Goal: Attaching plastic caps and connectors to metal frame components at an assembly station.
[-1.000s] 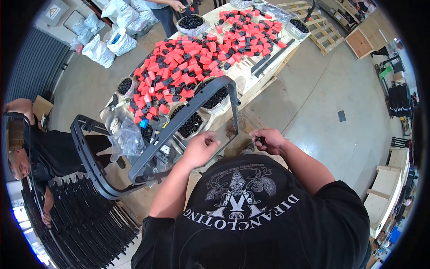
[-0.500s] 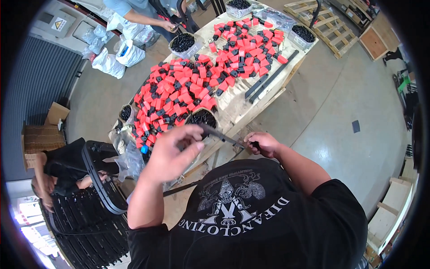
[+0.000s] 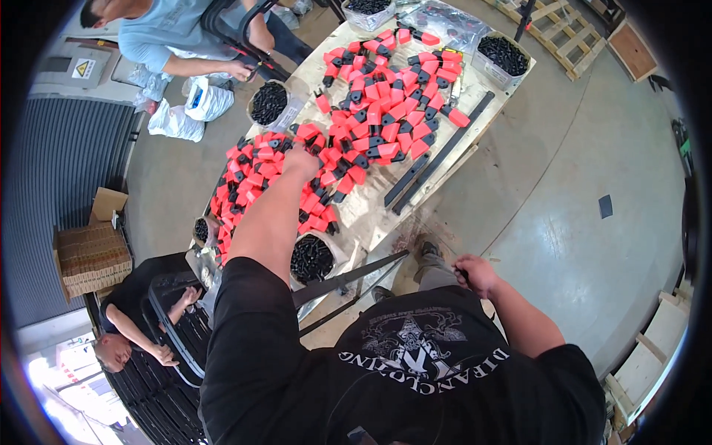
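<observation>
My left hand (image 3: 300, 160) reaches across the table into a heap of red and black plastic end pieces (image 3: 382, 111). Its fingertips are lost among the pieces, so their grip is hidden. Off the table's near edge, my right hand (image 3: 478, 275) is closed around something small and dark, mostly covered by the fingers. A long black bar (image 3: 356, 277) slants between my body and the table, apart from my right hand. Just below my left forearm, a tub of small black parts (image 3: 311, 257) stands at the table's near end.
Two loose black bars (image 3: 445, 152) lie along the table's right edge. More tubs of black parts (image 3: 268, 102) stand around the heap. A co-worker in blue (image 3: 174, 37) handles black frames at the far left; another person (image 3: 141, 319) holds curved black frames at the lower left.
My left hand has moved away from the black bar and forward into the heap. My right hand has shifted right and nearer my body. The co-worker in blue has come further into view.
</observation>
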`<state>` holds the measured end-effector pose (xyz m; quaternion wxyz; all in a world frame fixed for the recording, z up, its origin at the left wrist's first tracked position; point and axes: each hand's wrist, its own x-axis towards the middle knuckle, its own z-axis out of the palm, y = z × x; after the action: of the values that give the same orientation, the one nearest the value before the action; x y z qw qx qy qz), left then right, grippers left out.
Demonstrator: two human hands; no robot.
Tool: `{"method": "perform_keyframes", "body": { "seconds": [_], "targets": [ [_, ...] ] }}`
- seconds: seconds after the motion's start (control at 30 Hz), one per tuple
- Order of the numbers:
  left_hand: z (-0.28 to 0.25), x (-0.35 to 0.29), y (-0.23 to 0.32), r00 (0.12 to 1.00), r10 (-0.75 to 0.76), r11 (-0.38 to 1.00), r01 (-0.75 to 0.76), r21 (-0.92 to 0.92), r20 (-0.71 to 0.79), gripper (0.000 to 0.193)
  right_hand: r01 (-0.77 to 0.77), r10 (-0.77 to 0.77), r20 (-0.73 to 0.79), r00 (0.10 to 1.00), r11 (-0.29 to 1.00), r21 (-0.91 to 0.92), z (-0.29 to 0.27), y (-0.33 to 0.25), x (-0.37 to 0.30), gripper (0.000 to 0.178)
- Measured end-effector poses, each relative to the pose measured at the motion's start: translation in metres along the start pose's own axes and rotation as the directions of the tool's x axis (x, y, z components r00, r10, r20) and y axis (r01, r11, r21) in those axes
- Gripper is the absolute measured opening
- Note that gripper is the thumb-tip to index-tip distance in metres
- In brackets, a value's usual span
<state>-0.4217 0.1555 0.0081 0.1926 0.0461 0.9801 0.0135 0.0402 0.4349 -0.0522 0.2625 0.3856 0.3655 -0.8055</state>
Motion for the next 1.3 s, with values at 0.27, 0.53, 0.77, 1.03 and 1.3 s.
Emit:
{"method": "perform_keyframes", "body": {
  "seconds": [0.27, 0.53, 0.77, 1.03, 1.3],
  "targets": [
    [-0.032, -0.007, 0.071, 0.986, 0.081, 0.969, -0.113, -0.221, -0.149, 0.05, -0.033, 0.074, -0.233, 0.97, 0.984, 0.178, -0.063, 0.019, -0.028, 0.013],
    [0.009, 0.007, 0.114, 0.996, -0.083, 0.965, 0.077, -0.249, -0.015, 0.075, -0.007, 0.037, -0.231, 0.972, 0.991, 0.13, -0.052, -0.005, -0.017, 0.013],
    [-0.071, -0.081, 0.088, 0.975, 0.13, 0.268, 0.139, -0.953, 0.178, 0.05, 0.003, 0.005, -0.166, 0.986, 0.999, 0.044, -0.055, -0.016, -0.015, 0.013],
    [-0.129, -0.319, -0.008, 0.677, 0.687, -0.07, 0.423, -0.903, 0.264, 0.067, 0.067, -0.068, -0.003, 0.998, 0.992, -0.106, 0.013, -0.038, 0.01, 0.01],
    [0.022, -0.485, -0.163, 0.931, 0.119, -0.423, 0.363, -0.83, 0.346, 0.043, 0.037, -0.017, 0.069, 0.997, 0.954, -0.298, 0.087, -0.002, 0.014, 0.011]
  ]
}}
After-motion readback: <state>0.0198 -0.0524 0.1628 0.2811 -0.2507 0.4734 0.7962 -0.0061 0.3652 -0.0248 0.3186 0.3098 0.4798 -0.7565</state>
